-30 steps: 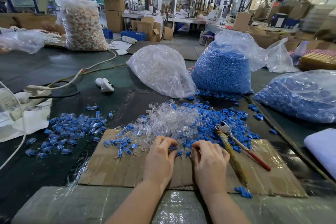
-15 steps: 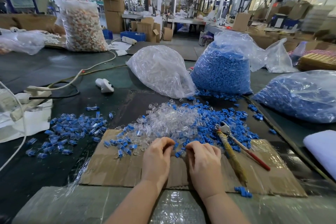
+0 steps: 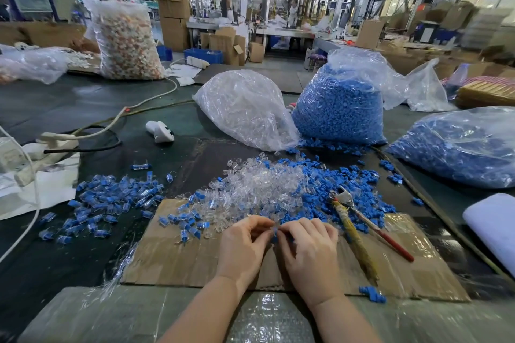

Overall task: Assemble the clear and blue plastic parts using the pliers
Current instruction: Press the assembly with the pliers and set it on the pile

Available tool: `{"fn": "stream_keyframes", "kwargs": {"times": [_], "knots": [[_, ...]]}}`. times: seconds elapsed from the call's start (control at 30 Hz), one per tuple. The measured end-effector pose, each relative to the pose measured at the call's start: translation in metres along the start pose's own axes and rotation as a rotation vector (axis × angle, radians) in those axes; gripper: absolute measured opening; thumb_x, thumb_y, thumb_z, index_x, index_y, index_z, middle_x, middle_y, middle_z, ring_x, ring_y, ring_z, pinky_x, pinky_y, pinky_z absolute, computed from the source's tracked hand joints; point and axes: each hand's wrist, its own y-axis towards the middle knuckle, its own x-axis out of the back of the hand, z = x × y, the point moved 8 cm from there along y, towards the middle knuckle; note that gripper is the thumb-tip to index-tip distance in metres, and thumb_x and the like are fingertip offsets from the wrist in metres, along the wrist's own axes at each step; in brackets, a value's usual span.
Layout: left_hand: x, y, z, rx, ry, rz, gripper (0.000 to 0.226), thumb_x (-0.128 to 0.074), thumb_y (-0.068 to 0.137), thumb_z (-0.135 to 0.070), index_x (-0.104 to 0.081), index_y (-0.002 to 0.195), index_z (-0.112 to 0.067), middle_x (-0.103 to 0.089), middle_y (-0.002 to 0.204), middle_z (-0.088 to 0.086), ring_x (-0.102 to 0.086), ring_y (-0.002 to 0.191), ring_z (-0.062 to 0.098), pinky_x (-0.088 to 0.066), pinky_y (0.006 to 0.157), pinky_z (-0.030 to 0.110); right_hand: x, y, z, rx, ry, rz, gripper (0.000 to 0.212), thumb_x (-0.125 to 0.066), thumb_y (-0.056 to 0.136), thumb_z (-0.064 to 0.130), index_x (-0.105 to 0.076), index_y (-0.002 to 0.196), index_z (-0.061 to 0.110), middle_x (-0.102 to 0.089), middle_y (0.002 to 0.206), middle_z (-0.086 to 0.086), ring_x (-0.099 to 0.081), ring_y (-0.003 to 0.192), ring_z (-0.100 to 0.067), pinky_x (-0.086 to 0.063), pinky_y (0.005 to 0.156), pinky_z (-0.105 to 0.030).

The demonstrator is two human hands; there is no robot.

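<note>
Head view: my forearms come up from the bottom of the frame and meet at lower center over the cardboard sheet (image 3: pixel 172 259). My left hand (image 3: pixel 242 248) and right hand (image 3: pixel 310 250) are knuckles-up, fingertips together, pinching a small blue-and-clear part (image 3: pixel 275 231) between them. Just right, the pliers (image 3: pixel 359 231) lie untouched. Beyond my fingers spreads the pile of clear parts (image 3: pixel 259 189) and blue parts (image 3: pixel 348 184) on the tabletop (image 3: pixel 55 259).

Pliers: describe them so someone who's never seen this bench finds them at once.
Start at the flat cardboard sheet in front of the person. The pliers lie on its right side, just right of the right hand, untouched. Unlike the small plastic parts around them, they are long, with a metal head, one yellow-wrapped handle and one red.
</note>
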Motion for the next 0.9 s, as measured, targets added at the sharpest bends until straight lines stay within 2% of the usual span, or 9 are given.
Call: {"fn": "stream_keyframes", "kwargs": {"times": [0.13, 0.3, 0.37, 0.43, 0.5, 0.6, 0.7, 0.8, 0.9], "knots": [[0.0, 0.0, -0.001, -0.021, 0.054, -0.008, 0.019, -0.068, 0.081, -0.003, -0.068, 0.081, -0.022, -0.068, 0.075, -0.011, -0.061, 0.072, -0.006, -0.046, 0.068, 0.006, 0.0, 0.0, -0.001, -0.004, -0.044, -0.021, 0.026, -0.044, 0.083, 0.033, -0.06, 0.067, 0.02, -0.056, 0.065, 0.008, -0.055, 0.064, -0.018, -0.031, 0.074, -0.031], [0.003, 0.0, 0.0, -0.018, 0.082, -0.047, 0.023, -0.067, 0.082, -0.004, -0.066, 0.081, -0.027, -0.067, 0.077, -0.011, -0.062, 0.074, -0.003, -0.045, 0.068, 0.005, 0.001, -0.001, -0.004, -0.026, -0.063, -0.036, 0.026, -0.045, 0.085, 0.033, -0.06, 0.068, 0.02, -0.057, 0.065, 0.007, -0.055, 0.063, -0.019, -0.03, 0.073, -0.031], [0.003, 0.0, 0.0, -0.013, 0.063, -0.055, 0.03, -0.065, 0.083, -0.004, -0.063, 0.081, -0.033, -0.067, 0.079, -0.013, -0.062, 0.074, -0.003, -0.045, 0.067, 0.005, 0.003, -0.002, -0.007, -0.059, -0.08, -0.06, 0.018, -0.058, 0.086, 0.028, -0.06, 0.069, 0.019, -0.056, 0.066, 0.006, -0.054, 0.063, -0.018, -0.029, 0.074, -0.031], [0.004, 0.0, 0.0, -0.014, 0.063, -0.063, 0.034, -0.063, 0.084, -0.003, -0.061, 0.084, -0.037, -0.065, 0.081, -0.013, -0.063, 0.076, -0.001, -0.045, 0.067, 0.004, 0.005, -0.002, -0.013, -0.113, -0.092, -0.072, 0.016, -0.075, 0.078, 0.02, -0.06, 0.071, 0.018, -0.057, 0.07, 0.004, -0.055, 0.065, -0.02, -0.03, 0.074, -0.032], [0.005, 0.001, 0.0, -0.017, 0.074, -0.071, 0.032, -0.063, 0.085, -0.003, -0.063, 0.087, -0.035, -0.064, 0.083, -0.013, -0.062, 0.077, 0.0, -0.044, 0.067, 0.003, 0.006, -0.002, -0.017, -0.167, -0.113, -0.08, 0.018, -0.079, 0.072, 0.016, -0.061, 0.071, 0.016, -0.058, 0.08, -0.002, -0.057, 0.073, -0.025, -0.037, 0.075, -0.038], [0.005, 0.001, 0.0, -0.018, 0.087, -0.065, 0.035, -0.062, 0.085, -0.003, -0.061, 0.083, -0.038, -0.064, 0.082, -0.013, -0.061, 0.076, -0.002, -0.043, 0.065, 0.002, 0.007, -0.002, -0.015, -0.163, -0.069, -0.107, 0.012, -0.071, 0.08, 0.019, -0.062, 0.073, 0.017, -0.058, 0.093, -0.005, -0.055, 0.089, -0.027, -0.041, 0.078, -0.045], [0.004, 0.001, -0.001, -0.017, 0.099, -0.045, 0.035, -0.062, 0.085, -0.004, -0.06, 0.081, -0.038, -0.065, 0.081, -0.012, -0.061, 0.074, -0.003, -0.044, 0.066, 0.004, 0.004, -0.002, -0.009, -0.086, -0.016, -0.086, 0.02, -0.053, 0.087, 0.032, -0.061, 0.075, 0.018, -0.058, 0.091, 0.0, -0.049, 0.087, -0.017, -0.033, 0.079, -0.036], [0.003, 0.0, -0.001, -0.018, 0.083, -0.032, 0.033, -0.064, 0.085, -0.004, -0.061, 0.078, -0.036, -0.065, 0.076, -0.011, -0.059, 0.073, -0.006, -0.044, 0.064, 0.005, 0.0, -0.002, -0.006, -0.05, -0.044, -0.05, 0.016, -0.074, 0.078, 0.024, -0.061, 0.073, 0.017, -0.059, 0.087, 0.0, -0.055, 0.081, -0.02, -0.029, 0.08, -0.033], [0.002, 0.0, -0.001, -0.022, 0.076, -0.028, 0.032, -0.065, 0.084, -0.006, -0.062, 0.076, -0.036, -0.065, 0.071, -0.011, -0.059, 0.07, -0.004, -0.044, 0.063, 0.005, -0.003, -0.001, -0.006, -0.058, -0.083, -0.024, 0.02, -0.08, 0.07, 0.021, -0.061, 0.07, 0.017, -0.06, 0.085, -0.001, -0.059, 0.079, -0.023, -0.029, 0.079, -0.034]]}}
